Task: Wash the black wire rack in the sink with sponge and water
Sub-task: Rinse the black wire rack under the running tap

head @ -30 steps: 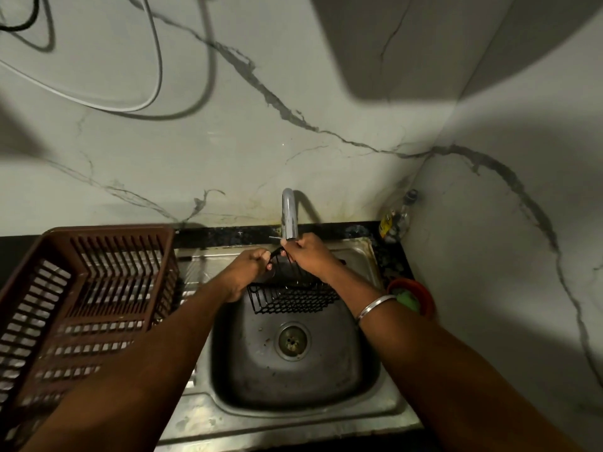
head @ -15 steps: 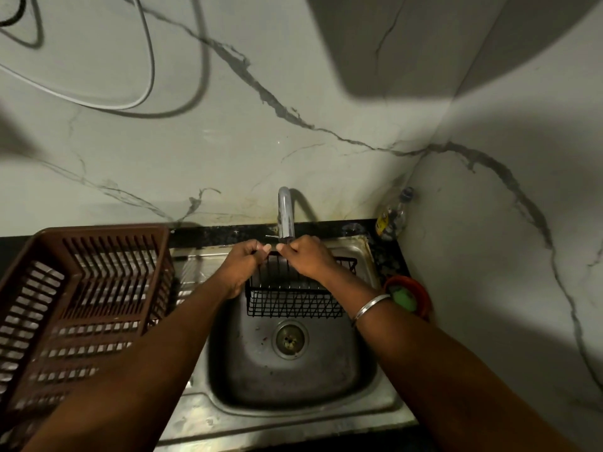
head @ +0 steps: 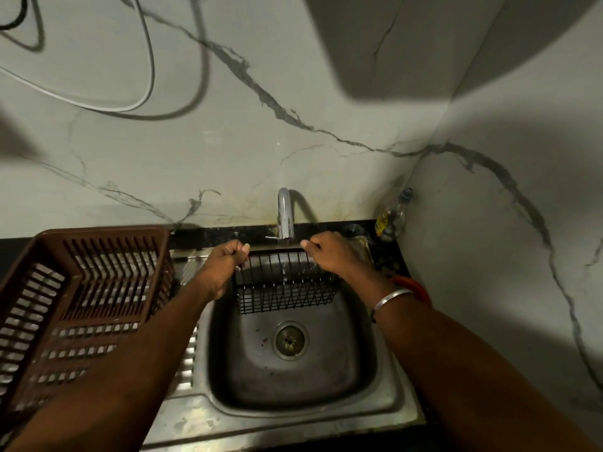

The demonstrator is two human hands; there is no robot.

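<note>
Both hands have moved apart along the top bar, so the black wire rack (head: 285, 282) is now hanging wide under the tap (head: 285, 214). The left hand (head: 225, 265) and right hand (head: 329, 254) are gripping its upper corners above the sink (head: 385, 370), and water is running through the thin wet wires

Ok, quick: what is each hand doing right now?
Left hand: closed on the black wire rack's top left rim.
Right hand: closed on its top right rim.

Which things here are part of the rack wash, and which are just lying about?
In use: black wire rack, left hand, right hand, tap, sink.
Lying about: brown crate, bottle, red bowl.
</note>
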